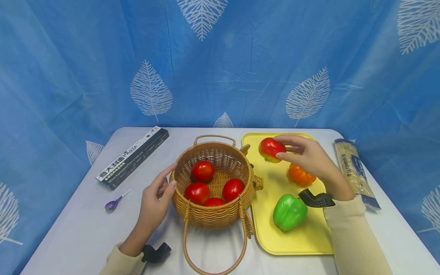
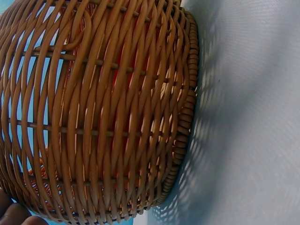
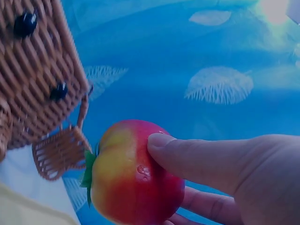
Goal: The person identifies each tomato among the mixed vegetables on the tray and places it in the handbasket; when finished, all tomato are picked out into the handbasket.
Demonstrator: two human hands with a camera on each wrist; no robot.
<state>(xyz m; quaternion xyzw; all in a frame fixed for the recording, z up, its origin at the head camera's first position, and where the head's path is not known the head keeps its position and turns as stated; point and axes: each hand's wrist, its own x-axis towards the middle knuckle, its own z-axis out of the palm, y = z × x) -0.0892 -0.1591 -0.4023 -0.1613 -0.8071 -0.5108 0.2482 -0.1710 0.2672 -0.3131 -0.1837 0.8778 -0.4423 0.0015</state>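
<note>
My right hand (image 1: 306,152) pinches a red-and-yellow tomato (image 1: 270,149) above the far part of the yellow tray (image 1: 264,233). The right wrist view shows the thumb on one side of this tomato (image 3: 133,173) and its green leaves pointing away from the palm. At the left side of the wicker basket (image 1: 213,217), my left hand (image 1: 156,198) holds the rim with thumb and fingers. Several red tomatoes (image 1: 203,170) lie inside the basket. In the left wrist view the woven wall (image 2: 103,117) fills much of the picture, with fingertips (image 2: 21,215) at its lower corner.
An orange pumpkin-like vegetable (image 1: 300,175) and a green bell pepper (image 1: 290,212) lie on the tray. Right of it is a spaghetti packet (image 1: 355,172). A pasta box (image 1: 134,156) and a purple lollipop (image 1: 111,205) lie left. One basket handle (image 1: 185,244) hangs toward the front.
</note>
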